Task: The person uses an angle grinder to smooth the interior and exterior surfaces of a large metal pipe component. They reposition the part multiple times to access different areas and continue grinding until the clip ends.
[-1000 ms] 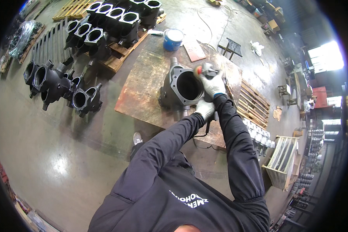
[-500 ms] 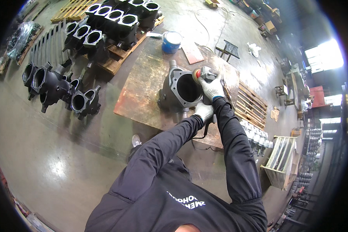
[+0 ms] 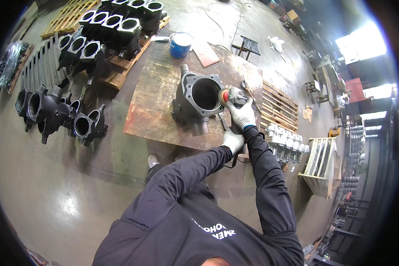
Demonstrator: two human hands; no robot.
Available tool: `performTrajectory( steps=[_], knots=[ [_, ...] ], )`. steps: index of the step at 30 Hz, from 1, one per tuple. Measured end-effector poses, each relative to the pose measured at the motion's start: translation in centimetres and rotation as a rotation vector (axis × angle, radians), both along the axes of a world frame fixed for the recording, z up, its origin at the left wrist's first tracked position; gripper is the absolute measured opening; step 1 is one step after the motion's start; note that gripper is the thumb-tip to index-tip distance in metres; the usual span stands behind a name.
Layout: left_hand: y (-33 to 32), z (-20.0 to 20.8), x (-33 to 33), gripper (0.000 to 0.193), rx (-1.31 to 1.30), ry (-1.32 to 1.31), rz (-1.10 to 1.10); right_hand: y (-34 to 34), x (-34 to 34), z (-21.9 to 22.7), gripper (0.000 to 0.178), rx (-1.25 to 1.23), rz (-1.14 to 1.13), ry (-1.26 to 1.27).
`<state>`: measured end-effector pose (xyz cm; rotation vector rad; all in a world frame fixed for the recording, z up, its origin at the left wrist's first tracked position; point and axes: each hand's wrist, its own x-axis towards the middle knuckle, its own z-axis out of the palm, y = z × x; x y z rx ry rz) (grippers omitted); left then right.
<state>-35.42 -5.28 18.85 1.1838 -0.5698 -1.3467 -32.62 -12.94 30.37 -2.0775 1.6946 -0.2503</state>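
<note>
A black cast-metal housing (image 3: pixel 185 106) with a wide round bore and a bare-metal flange stands on the worn tabletop (image 3: pixel 148 99). My right hand (image 3: pixel 243 116), in a white knit glove, is closed around the head end of an angle grinder (image 3: pixel 238 98). The grinder's disc (image 3: pixel 224 95) has a red centre and sits at the right edge of the flange; whether it touches cannot be seen for sure. My left hand (image 3: pixel 233 141), gloved alike, is closed around the rear of the grinder below. A dark cord hangs beneath that hand.
A blue can (image 3: pixel 181 45) and a reddish flat sheet (image 3: pixel 205 55) lie at the table's far side. More black housings (image 3: pixel 91 51) stand on a pallet at far left, others (image 3: pixel 48 108) on the floor. Right of the table are a wooden pallet (image 3: pixel 279 106) and pale metal parts (image 3: pixel 283 142).
The whole view has shifted, so the table and housing appear further left. The grinder has moved from over the bore's right side to the flange's outer right edge, still in both hands.
</note>
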Motion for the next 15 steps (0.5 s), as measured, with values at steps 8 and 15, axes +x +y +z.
performTrajectory(
  steps=[8, 15],
  knots=[
    [-2.3, 2.2, 6.9, 0.039, 0.037, 0.325, 0.049, -3.7, 4.2, -1.6, 0.115, -0.057, 0.039, -0.076],
    [2.6, 3.7, 2.2, 0.031, 0.033, -0.062, -0.036, 1.3, -0.3, 0.3, 0.111, 0.0, 0.008, -0.119]
  ],
)
